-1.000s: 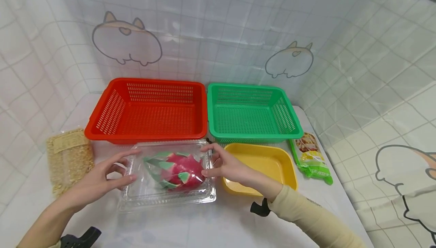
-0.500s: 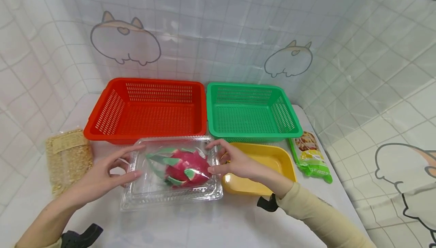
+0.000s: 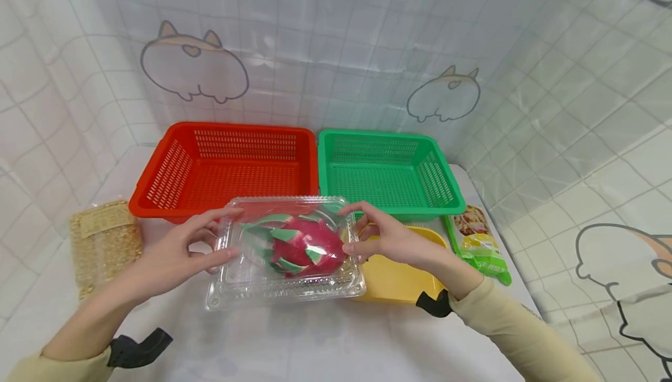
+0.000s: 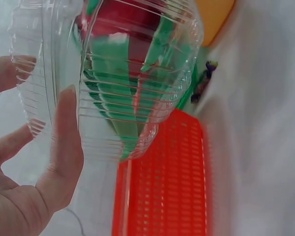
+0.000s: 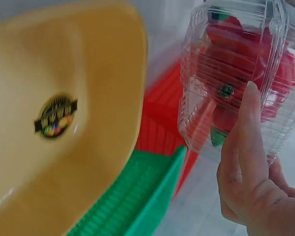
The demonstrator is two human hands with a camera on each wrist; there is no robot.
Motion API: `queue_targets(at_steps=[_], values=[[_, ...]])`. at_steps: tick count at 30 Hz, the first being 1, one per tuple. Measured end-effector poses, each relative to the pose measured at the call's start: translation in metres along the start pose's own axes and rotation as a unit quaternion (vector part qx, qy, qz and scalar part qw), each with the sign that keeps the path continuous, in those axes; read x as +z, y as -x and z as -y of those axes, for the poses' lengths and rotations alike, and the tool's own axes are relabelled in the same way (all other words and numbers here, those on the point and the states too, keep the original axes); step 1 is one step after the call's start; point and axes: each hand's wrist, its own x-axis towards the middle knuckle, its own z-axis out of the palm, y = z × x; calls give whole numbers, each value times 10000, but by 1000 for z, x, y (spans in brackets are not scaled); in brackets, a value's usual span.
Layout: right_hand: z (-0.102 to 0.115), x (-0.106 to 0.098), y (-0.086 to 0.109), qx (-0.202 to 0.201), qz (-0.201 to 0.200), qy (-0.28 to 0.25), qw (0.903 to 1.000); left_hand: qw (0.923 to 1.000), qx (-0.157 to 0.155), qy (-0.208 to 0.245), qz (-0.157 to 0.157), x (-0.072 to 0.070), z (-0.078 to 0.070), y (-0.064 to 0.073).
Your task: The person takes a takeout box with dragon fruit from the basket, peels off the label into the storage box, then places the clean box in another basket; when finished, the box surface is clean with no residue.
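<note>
A clear hinged plastic box [image 3: 247, 290] with a pink-and-green dragon fruit [image 3: 310, 248] inside is held level above the white table, its lid down. My left hand [image 3: 163, 259] pinches its left end, thumb at the near side and fingers at the far side. At the right end, my right hand [image 3: 396, 245] grips it the same way. In the left wrist view the fruit's green leaf tips [image 4: 130, 118] point toward the left hand. The right wrist view shows the fruit's rounded red end [image 5: 231, 64] behind the ribbed wall near the right fingers [image 5: 250, 128].
Behind the box stand a red basket [image 3: 238, 143] and a green basket [image 3: 373, 144]. A yellow basin [image 3: 401, 280] sits right, partly covered. A bag of beige grains or nuts [image 3: 102, 253] lies left, a green packet [image 3: 483, 253] far right. A small dark wrapped piece [image 4: 205, 81] lies near the baskets.
Both hands have raised the box with the dragon fruit and carried it to the right; it now overlaps the red basket's front edge and the yellow basin in the head view.
</note>
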Motion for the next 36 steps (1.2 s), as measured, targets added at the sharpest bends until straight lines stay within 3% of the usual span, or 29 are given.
queue_targets(at_steps=[12, 18, 24, 31, 36], values=[[3, -36, 11, -69, -156, 320, 9993, 9992, 135, 236, 294, 6, -24, -37], [4, -52, 16, 79, -296, 538, 9981, 9991, 247, 28, 335, 6, -33, -57], [-2, -70, 16, 63, -329, 394, 9987, 9978, 477, -16, 456, 10, -38, -81], [-6, -90, 13, 200, -467, 238, 9984, 9978, 423, -144, 484, 17, -45, -105], [-6, -105, 11, 151, -545, 196, 9982, 9973, 491, 39, 552, 20, -51, -125]])
